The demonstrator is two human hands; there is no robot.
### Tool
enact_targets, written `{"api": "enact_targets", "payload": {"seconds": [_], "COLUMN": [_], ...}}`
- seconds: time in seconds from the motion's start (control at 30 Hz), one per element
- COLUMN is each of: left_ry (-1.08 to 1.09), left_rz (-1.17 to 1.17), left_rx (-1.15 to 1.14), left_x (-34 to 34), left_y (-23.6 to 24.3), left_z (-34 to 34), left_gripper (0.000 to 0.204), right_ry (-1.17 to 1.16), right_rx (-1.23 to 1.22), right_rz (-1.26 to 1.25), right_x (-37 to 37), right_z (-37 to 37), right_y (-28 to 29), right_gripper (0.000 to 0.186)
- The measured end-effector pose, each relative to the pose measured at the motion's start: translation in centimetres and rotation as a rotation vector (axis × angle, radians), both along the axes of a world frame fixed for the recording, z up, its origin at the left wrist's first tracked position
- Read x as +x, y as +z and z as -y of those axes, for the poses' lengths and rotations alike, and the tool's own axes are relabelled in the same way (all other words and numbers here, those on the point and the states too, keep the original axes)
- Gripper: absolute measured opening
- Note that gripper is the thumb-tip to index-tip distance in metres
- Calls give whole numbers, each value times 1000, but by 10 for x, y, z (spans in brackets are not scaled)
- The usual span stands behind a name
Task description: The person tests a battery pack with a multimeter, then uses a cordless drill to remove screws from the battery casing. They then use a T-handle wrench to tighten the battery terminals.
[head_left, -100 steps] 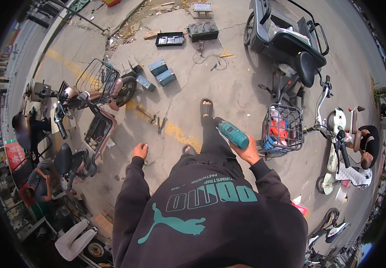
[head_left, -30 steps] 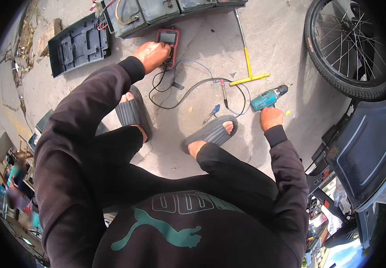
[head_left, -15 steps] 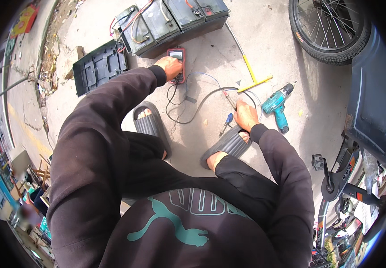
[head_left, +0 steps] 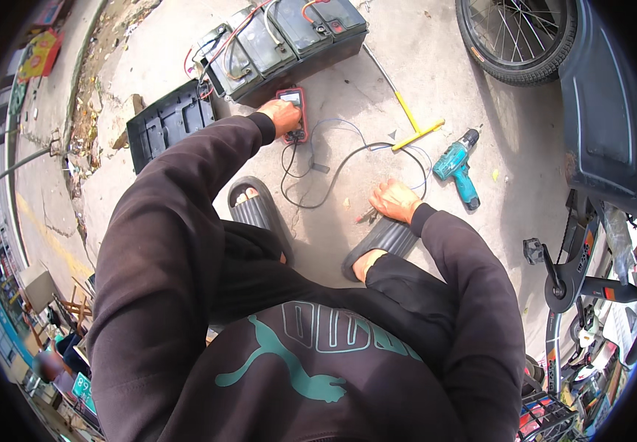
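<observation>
Left hand (head_left: 282, 117) on red meter (head_left: 291, 96), right hand (head_left: 395, 200) over probe (head_left: 367, 215) (can't tell either grip), teal drill (head_left: 456, 163) since released

Drill (head_left: 456, 168) right, cable (head_left: 308, 207) ahead — gap between sandals (head_left: 257, 214)

The left arm (head_left: 178, 191) is stretched toward the far side and angled to the right, so that the left hand (head_left: 282, 118) is held farther out than the right hand (head_left: 393, 199). Its back is turned up and its fingers are curled, their tips partly hidden. The right arm (head_left: 473, 272) is bent, its forearm slanted far and to the left. The right hand is lowered, knuckles up, with fingers bent downward; their tips cannot be made out.
</observation>
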State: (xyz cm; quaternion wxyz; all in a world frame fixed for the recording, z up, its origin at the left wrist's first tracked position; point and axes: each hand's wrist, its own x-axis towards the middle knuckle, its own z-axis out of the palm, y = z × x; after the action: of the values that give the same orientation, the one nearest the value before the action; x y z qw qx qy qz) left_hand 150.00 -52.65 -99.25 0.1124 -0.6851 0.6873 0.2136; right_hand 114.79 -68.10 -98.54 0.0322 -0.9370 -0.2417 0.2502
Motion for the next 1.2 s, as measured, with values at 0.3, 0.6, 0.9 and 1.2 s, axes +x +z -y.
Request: {"api": "enact_targets", "payload": {"seconds": [0.3, 0.6, 0.9, 1.2], "left_ry": [-160, -217, 11, 7], "left_rz": [56, -1, -111, -410], "left_rx": [-127, -116, -189, 136], "left_x": [-8, -5, -5, 54], "left_y": [5, 13, 12, 145], "left_z": [-7, -2, -4, 42], "left_gripper": [20, 19, 15, 26], "right_ry": [-774, -1300, -1464, -1642], "right_rx": [426, 1175, 1252, 1452], "right_rz": [67, -558, -406, -198], "right_x": [63, 109, 139, 170], "right_z": [19, 38, 48, 41], "right_y": [57, 94, 181, 347], "right_gripper": [26, 32, 25, 27]}}
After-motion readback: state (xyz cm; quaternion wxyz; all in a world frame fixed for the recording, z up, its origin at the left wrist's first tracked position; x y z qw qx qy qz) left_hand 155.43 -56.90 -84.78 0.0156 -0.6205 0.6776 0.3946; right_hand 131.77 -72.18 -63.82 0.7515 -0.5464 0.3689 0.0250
